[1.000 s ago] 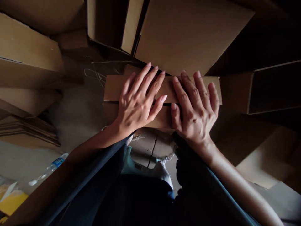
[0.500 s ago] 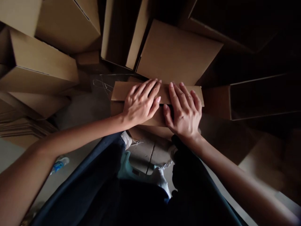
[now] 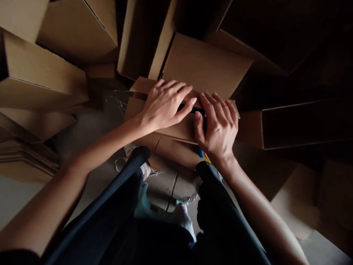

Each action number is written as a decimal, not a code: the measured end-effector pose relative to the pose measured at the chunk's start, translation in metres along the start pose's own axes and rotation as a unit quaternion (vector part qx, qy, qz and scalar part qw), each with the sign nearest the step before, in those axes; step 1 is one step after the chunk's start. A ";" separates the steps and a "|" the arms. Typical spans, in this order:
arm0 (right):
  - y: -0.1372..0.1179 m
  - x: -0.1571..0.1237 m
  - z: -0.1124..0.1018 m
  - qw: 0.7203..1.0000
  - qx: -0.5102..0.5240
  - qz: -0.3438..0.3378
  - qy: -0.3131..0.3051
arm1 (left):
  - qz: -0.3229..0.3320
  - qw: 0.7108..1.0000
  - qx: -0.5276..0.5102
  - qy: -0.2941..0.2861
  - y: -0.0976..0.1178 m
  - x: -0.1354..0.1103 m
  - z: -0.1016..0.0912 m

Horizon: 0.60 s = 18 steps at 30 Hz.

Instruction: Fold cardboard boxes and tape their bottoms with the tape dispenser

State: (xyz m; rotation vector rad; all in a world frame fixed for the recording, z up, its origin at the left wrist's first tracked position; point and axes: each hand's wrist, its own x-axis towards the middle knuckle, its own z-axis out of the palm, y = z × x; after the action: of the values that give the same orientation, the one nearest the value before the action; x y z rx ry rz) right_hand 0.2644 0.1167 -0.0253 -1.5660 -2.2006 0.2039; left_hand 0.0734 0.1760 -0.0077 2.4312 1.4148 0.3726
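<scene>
A brown cardboard box (image 3: 168, 130) stands on the floor between my knees, its top flaps almost closed with a dark gap between them. My left hand (image 3: 164, 105) lies on the far flap, fingers curled over its edge at the gap. My right hand (image 3: 219, 127) presses on the flaps beside it, thumb at the gap and fingers spread over the far flap. A small blue and yellow patch (image 3: 203, 154) shows on the box's side under my right wrist. My dark trouser legs (image 3: 121, 206) and light shoes fill the lower middle.
Folded and assembled cardboard boxes surround me: a large one (image 3: 41, 73) at left, a flat panel (image 3: 204, 66) just behind the box, an open long box (image 3: 303, 123) at right. Flattened sheets (image 3: 24, 158) are stacked at the left. Bare grey floor (image 3: 91, 129) lies left of the box.
Both hands have slid from lying flat across the flaps to gripping at the gap. The box has tilted and shifted away, showing its near side. The view has pulled back.
</scene>
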 end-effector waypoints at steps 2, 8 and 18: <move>-0.001 0.004 0.000 1.000 -0.001 0.006 0.006 | 0.006 0.999 -0.003 -0.031 0.000 0.005 -0.008; -0.003 -0.004 -0.003 1.000 -0.004 -0.008 0.006 | 0.101 0.988 -0.047 -0.105 0.006 -0.010 -0.034; 0.001 -0.018 -0.008 0.999 -0.003 -0.041 0.000 | -0.212 0.958 -0.176 0.079 -0.070 -0.112 -0.048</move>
State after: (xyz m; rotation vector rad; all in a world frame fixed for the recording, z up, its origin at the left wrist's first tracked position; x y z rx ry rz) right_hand 0.2735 0.0994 -0.0236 -1.4740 -2.2630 0.1739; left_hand -0.0539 0.1172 0.0021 1.7939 1.7160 0.6570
